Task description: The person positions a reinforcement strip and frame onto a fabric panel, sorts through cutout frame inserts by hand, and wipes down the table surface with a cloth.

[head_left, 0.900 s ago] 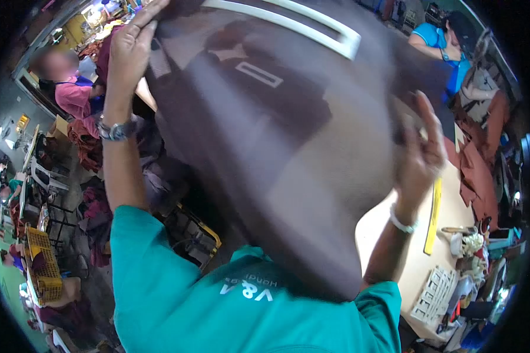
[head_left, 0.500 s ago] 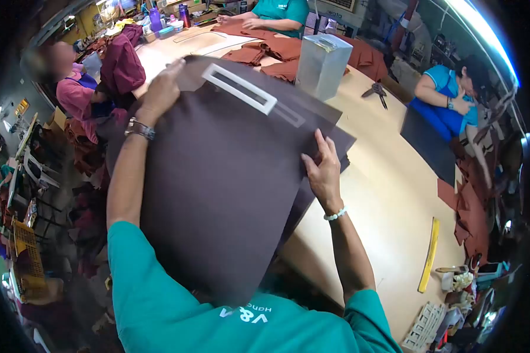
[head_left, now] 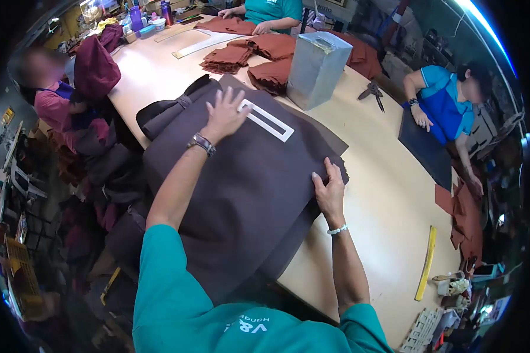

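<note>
Dark brown sheets (head_left: 235, 182) lie stacked on the pale table, their lower part hanging past its near edge. My left hand (head_left: 225, 115) rests on the top sheet with its fingers spread, its fingertips beside the left end of a white slotted frame (head_left: 268, 121). That frame lies flat on the sheet. At the stack's right edge is my right hand (head_left: 331, 191), its thumb and fingers closed at the sheet's border. A dark rolled piece (head_left: 174, 106) sits at the stack's upper left.
A grey box (head_left: 317, 70) stands beyond the stack, near folded rust-brown pieces (head_left: 227, 57). Black tools (head_left: 371, 94) and a yellow strip (head_left: 427, 263) lie on the table (head_left: 388, 194). Co-workers are at the left, the far side and the right, one with a hand on a dark panel (head_left: 424, 153).
The raised sheet has come down onto the stack. My left hand has moved right and spread on it. The white frame now lies lower and further right.
</note>
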`<control>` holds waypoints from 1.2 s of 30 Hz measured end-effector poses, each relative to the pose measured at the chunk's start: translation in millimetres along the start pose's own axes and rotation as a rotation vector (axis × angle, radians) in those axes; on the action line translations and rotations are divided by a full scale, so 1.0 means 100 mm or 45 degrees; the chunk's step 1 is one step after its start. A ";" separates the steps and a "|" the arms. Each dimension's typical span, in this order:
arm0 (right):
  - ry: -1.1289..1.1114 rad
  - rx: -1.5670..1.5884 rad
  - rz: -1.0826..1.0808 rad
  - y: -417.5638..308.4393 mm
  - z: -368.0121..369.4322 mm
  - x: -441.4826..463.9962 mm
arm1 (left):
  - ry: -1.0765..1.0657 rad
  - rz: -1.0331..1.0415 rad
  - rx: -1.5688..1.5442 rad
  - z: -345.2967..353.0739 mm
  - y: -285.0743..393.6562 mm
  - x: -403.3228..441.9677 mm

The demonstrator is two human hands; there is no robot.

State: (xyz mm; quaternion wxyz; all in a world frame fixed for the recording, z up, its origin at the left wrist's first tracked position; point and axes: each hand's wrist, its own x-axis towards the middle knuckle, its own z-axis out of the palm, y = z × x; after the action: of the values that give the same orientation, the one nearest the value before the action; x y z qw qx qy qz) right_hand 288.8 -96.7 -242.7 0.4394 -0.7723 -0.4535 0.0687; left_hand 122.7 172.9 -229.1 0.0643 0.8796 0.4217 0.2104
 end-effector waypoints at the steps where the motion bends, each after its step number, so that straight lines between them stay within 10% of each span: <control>1: -0.008 -0.007 0.021 -0.02 -0.01 -0.01 | -0.096 0.003 -0.054 0.08 0.11 -0.05; 21: 0.231 0.350 0.038 0.22 0.07 -0.02 | 0.489 0.232 -0.446 0.31 0.43 0.28; 36: 0.028 0.469 0.173 0.13 -0.07 0.01 | 0.419 0.375 -0.186 0.39 0.79 0.09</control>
State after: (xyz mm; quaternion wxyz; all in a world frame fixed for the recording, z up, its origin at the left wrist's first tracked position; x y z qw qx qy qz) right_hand 300.7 -102.9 -248.1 0.5726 -0.7084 -0.3752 0.1716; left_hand 200.9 131.9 -238.7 0.0268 0.8785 0.2774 0.3880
